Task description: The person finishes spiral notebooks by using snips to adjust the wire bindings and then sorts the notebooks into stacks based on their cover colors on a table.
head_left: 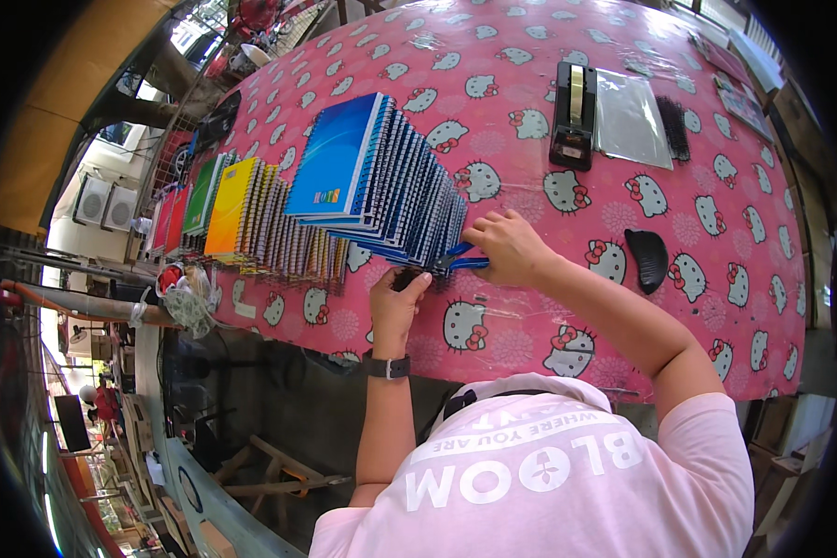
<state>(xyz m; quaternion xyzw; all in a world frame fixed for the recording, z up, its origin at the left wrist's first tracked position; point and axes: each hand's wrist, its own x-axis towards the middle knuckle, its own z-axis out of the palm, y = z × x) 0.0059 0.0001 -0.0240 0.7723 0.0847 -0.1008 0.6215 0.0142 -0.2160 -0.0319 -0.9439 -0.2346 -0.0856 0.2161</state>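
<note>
Blue spiral notebooks (339, 163) lean in a long overlapping row, their wire-bound edges facing right. At the near end of that row, my right hand (507, 244) is closed round the blue handles of a pair of pliers (465, 263). The pliers' jaws point left, at the lower ends of the spirals; what they grip is too small to see. Close by on the left, my left hand (395, 302) is closed, thumb against fingers. A dark, bristly patch shows beside its thumb, and I cannot make out what it holds. A dark watch (387, 365) is on my left wrist.
Yellow notebooks (231, 209), green notebooks (198, 197) and red notebooks (172, 219) stand farther left. A long black tool (573, 116), clear sheets (631, 121) and dark coils (673, 128) lie at the back right. A black curved object (645, 260) rests on the pink patterned tablecloth (502, 339).
</note>
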